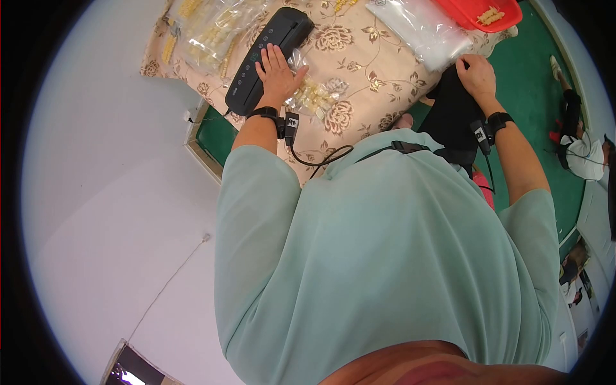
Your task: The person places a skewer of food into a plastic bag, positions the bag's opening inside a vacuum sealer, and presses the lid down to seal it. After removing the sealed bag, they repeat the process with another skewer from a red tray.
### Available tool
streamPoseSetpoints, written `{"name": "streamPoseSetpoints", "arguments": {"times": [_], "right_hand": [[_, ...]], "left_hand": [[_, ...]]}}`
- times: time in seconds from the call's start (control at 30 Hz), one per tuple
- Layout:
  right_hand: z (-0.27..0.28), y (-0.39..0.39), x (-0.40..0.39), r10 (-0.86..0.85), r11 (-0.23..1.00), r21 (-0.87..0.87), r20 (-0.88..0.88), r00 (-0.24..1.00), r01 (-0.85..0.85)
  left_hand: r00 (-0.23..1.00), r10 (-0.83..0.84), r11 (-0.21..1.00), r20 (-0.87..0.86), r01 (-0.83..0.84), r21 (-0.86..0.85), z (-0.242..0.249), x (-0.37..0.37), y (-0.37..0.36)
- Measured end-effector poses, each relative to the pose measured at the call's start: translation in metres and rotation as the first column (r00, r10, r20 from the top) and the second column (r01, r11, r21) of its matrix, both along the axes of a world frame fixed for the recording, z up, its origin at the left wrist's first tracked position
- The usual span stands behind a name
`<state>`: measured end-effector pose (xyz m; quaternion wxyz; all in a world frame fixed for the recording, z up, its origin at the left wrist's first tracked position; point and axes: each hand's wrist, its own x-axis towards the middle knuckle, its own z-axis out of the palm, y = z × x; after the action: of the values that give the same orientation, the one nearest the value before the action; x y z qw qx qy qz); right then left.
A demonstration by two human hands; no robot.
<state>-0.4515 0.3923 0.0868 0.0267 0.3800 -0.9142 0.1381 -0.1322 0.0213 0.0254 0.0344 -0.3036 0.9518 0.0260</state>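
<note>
My left hand [279, 75] lies flat on a black vacuum sealer [252, 77] with lit green digits, its fingers stretched out over the top. A clear plastic bag of pale yellow pieces [314, 97] lies against the sealer's right side, partly under my thumb. On the right, my right hand [477, 76] rests by my dark-clothed knee at the table's edge, fingers curled in, and nothing shows in it. Just beyond it lies a stack of clear plastic bags [420, 32].
Filled bags [215, 35] lie at the table's far left. A red basket [475, 16] with yellow pieces stands at the far right. The table has a flowered cloth [366, 58]. Cables hang from both wrists. Another person [581, 151] is at the right edge.
</note>
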Motion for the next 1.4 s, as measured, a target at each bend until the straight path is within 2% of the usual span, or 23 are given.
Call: {"name": "streamPoseSetpoints", "arguments": {"times": [0.23, 0.33, 0.5, 1.4], "right_hand": [[0.0037, -0.0012, 0.0014, -0.026, 0.999, 0.041, 0.023, 0.999, 0.025], [0.0012, -0.0005, 0.0002, -0.035, 0.999, 0.04, 0.022, 0.999, 0.034], [-0.0003, -0.0002, 0.0001, -0.025, 0.999, 0.024, 0.013, 1.0, 0.025], [0.0038, -0.0018, 0.001, -0.013, 0.999, 0.03, 0.008, 1.0, 0.013]], "left_hand": [[1.0, -0.007, 1.0, -0.029, 0.007, -0.004, 0.0004, -0.0004, 0.0005], [1.0, 0.013, 1.0, 0.013, -0.014, 0.013, 0.0005, -0.0009, -0.0001], [0.999, -0.011, 1.0, -0.037, 0.01, -0.026, -0.0041, 0.0001, -0.0013], [0.999, -0.01, 0.999, -0.042, 0.008, -0.039, -0.0069, 0.0003, -0.0015]]}}
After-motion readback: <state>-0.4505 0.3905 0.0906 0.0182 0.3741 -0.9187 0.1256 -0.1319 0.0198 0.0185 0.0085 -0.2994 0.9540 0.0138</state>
